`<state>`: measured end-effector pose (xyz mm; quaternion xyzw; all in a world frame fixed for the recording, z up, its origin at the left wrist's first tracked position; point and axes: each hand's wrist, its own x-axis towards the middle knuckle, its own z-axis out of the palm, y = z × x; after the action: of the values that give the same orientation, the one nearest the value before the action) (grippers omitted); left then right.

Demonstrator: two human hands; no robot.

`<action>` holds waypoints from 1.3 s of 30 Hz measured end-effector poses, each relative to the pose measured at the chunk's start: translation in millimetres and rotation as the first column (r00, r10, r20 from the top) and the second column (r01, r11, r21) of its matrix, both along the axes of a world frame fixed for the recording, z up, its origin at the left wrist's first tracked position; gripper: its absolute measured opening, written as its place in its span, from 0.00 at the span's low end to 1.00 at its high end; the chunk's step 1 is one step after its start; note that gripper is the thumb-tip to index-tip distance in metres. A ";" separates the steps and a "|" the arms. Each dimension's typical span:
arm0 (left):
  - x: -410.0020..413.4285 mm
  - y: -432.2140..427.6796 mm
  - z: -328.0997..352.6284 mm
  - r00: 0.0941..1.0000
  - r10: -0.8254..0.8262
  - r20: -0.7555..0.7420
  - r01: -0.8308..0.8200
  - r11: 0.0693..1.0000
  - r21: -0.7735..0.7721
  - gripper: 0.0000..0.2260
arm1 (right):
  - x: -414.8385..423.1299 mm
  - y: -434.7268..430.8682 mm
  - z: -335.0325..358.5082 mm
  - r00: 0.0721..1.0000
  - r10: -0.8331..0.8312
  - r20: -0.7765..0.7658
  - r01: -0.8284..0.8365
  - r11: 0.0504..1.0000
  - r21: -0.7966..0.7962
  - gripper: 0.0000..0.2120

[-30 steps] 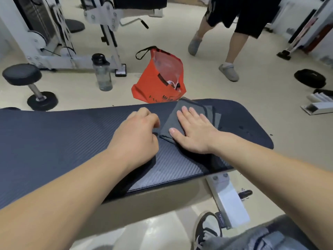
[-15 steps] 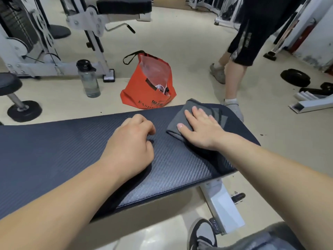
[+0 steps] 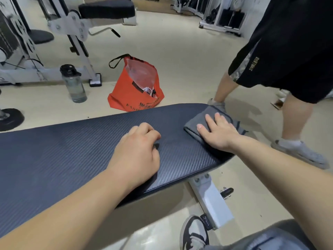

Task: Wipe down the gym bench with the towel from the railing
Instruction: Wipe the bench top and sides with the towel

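Observation:
A dark textured gym bench (image 3: 63, 156) runs across the view from the left to its rounded right end. A folded grey towel (image 3: 196, 126) lies on that right end. My right hand (image 3: 219, 131) presses flat on the towel, fingers spread over it. My left hand (image 3: 138, 154) rests on the bench pad left of the towel, fingers curled into a loose fist with nothing in it.
An orange bag (image 3: 134, 87) and a water bottle (image 3: 73, 83) stand on the floor beyond the bench. Another person's legs (image 3: 295, 112) stand close to the bench's right end. A white weight machine (image 3: 54, 42) fills the back left. My shoe (image 3: 193, 233) is below the bench's white leg (image 3: 212, 202).
My right hand has slid the towel rightward to the bench's end. My left hand has let go of the towel and stayed on the pad. The other person has stepped nearer.

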<state>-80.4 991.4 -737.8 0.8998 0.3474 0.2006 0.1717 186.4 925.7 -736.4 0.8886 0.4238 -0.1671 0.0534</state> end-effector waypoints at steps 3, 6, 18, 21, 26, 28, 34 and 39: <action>3.1 -7.7 5.4 0.999 -0.032 0.030 0.031 0.999 0.018 0.14 | -26.3 -16.9 1.0 0.998 0.055 0.002 -0.055 0.996 -0.073 0.36; 5.1 -11.0 5.2 0.998 -0.056 0.019 0.055 0.998 0.033 0.14 | -60.6 -34.4 3.4 0.976 0.207 -0.064 -0.213 0.972 -0.101 0.36; 6.1 -18.4 2.2 0.996 -0.091 0.012 0.091 0.996 0.010 0.13 | 0.1 -32.9 -5.9 0.981 -0.193 -0.017 0.193 0.980 0.036 0.37; 7.1 -15.7 1.0 0.996 -0.088 -0.004 0.088 0.996 0.011 0.14 | -34.4 -35.4 -4.3 0.995 -0.097 -0.002 0.097 0.995 -0.006 0.36; 16.6 -17.9 -2.2 0.993 -0.117 -0.012 0.117 0.993 0.018 0.12 | -75.7 -43.6 -0.6 0.985 0.151 -0.080 -0.157 0.985 -0.074 0.41; 20.8 -18.9 -3.6 0.992 -0.126 -0.013 0.126 0.992 0.015 0.12 | -66.7 -40.0 2.2 0.976 0.192 -0.097 -0.200 0.977 -0.070 0.46; 23.0 -17.0 -4.6 0.994 -0.107 0.007 0.107 0.994 0.004 0.13 | 4.8 -20.4 3.1 0.996 -0.079 -0.045 0.081 0.995 0.055 0.51; 16.4 -4.1 -6.2 0.996 -0.091 -0.004 0.091 0.996 0.007 0.13 | -12.1 -24.3 0.0 0.988 -0.157 -0.015 0.157 0.987 0.016 0.47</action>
<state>-64.0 987.3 -743.9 0.9156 0.3058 0.1921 0.1767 174.3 901.3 -736.3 0.9185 0.3542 -0.1731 0.0294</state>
